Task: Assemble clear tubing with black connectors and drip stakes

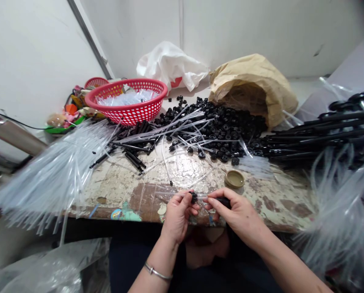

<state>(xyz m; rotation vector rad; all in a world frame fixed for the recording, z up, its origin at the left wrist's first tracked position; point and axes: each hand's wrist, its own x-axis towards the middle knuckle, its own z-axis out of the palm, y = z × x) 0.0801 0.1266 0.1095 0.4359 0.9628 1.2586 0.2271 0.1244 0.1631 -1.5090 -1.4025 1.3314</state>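
Near the table's front edge, my left hand (178, 215) pinches a small black plastic fitting (193, 197) between thumb and fingers. A thin clear tube (202, 197) runs from the fitting toward my right hand (235, 209). That hand's thumb and fingertips are closed on a black tube (223, 201), at the spot where the clear tube meets it. How far one sits inside the other is hidden by the fingers. Just behind my right hand stands a small round dish (234, 179) with something yellowish-brown in it.
A heap of black fittings (218, 126) lies mid-table before an open paper bag (255, 69). A red basket (127, 110) holds short clear pieces. Clear tubes (56, 171) spread over the left edge. Finished-looking black tubes (316, 142) with clear ends hang off the right.
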